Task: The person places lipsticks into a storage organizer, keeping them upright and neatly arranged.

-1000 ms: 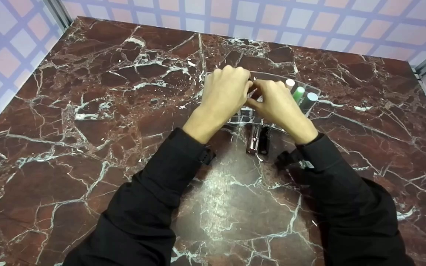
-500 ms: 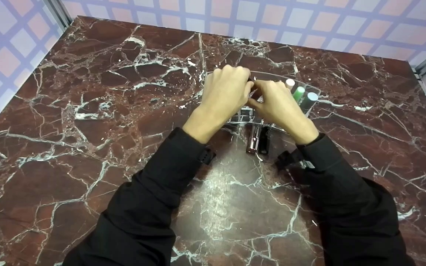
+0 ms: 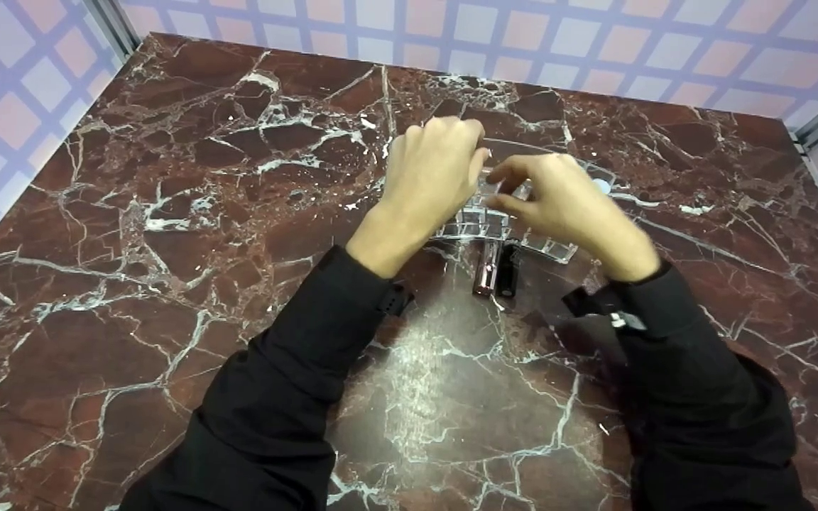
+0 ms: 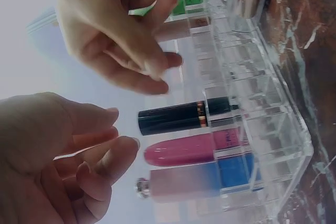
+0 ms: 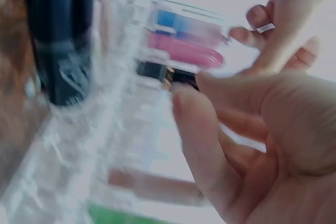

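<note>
My left hand (image 3: 434, 167) hovers over the left part of a clear acrylic lipstick organizer (image 3: 476, 228), fingers loosely bent around nothing. My right hand (image 3: 565, 199) is over its middle, thumb and fingers apart and holding nothing. In the left wrist view, a black lipstick (image 4: 170, 118), a pink tube (image 4: 181, 149) and a pink-and-blue tube (image 4: 197, 181) stand in slots, close to the left fingertips. The right fingertips overlap the black lipstick (image 5: 185, 78) in the blurred right wrist view; whether they touch it is unclear.
A shiny rose-brown tube (image 3: 486, 270) and a black tube (image 3: 508, 271) lie before the organizer on the marbled table (image 3: 238, 341). A brown tube (image 4: 176, 30) and a green one (image 4: 186, 5) stand farther along the slots. A patterned wall (image 3: 515, 35) rises behind.
My right hand has moved right, away from my left hand, and its fingers have spread. A dark item seen at the fingertips earlier is no longer between them. My left hand has shifted slightly up.
</note>
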Motion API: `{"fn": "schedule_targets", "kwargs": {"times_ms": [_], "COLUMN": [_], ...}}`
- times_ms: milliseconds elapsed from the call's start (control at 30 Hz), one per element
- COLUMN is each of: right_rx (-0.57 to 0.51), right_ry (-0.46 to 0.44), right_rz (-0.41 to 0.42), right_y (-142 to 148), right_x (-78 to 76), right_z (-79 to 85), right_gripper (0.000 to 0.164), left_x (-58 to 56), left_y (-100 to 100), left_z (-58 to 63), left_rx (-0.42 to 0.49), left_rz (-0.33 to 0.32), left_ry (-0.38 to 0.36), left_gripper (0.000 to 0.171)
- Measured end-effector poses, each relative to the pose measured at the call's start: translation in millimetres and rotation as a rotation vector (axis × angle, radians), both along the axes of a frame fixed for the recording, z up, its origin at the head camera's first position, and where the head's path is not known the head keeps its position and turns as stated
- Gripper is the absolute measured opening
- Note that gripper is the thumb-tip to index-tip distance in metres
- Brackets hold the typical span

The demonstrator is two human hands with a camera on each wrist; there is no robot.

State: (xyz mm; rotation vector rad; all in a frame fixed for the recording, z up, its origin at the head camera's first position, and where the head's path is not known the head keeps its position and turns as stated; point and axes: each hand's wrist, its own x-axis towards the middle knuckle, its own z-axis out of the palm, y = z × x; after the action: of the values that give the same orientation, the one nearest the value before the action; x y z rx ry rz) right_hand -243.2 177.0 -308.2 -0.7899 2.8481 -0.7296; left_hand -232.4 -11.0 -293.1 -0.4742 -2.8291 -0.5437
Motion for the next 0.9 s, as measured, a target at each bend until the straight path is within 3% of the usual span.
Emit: {"fn": "schedule_targets", "kwargs": {"times_ms": [233,367,533,900], "right_rx": [0.012,0.028,0.033,0.056], "right_ry": [0.002,0.05,0.155,0.217], "right_rz": [0.179,0.305,0.458,0.52], "right_y": [34.9,47.1,51.9,50.1], "right_x": [12.6,16.0,14.4,10.9], "right_z": [14.4,10.3,1.4,-5.7], "right_gripper": [0.031,0.03,0.031,0.034], "left_x": [9.3,13.7,19.0,25.7], "left_y": [1.8,4.2,8.2,19.3], "left_z": [5.5,6.8,7.4,-0.5], "left_rx": [-0.033,-0.047,-0.084,-0.242], "left_rz": [-0.026,-0.059,-0.105,-0.17], "left_ry": [0.017,0.032,-0.012,-0.191], "left_gripper": [0.024,0.023,0.021,0.024]}}
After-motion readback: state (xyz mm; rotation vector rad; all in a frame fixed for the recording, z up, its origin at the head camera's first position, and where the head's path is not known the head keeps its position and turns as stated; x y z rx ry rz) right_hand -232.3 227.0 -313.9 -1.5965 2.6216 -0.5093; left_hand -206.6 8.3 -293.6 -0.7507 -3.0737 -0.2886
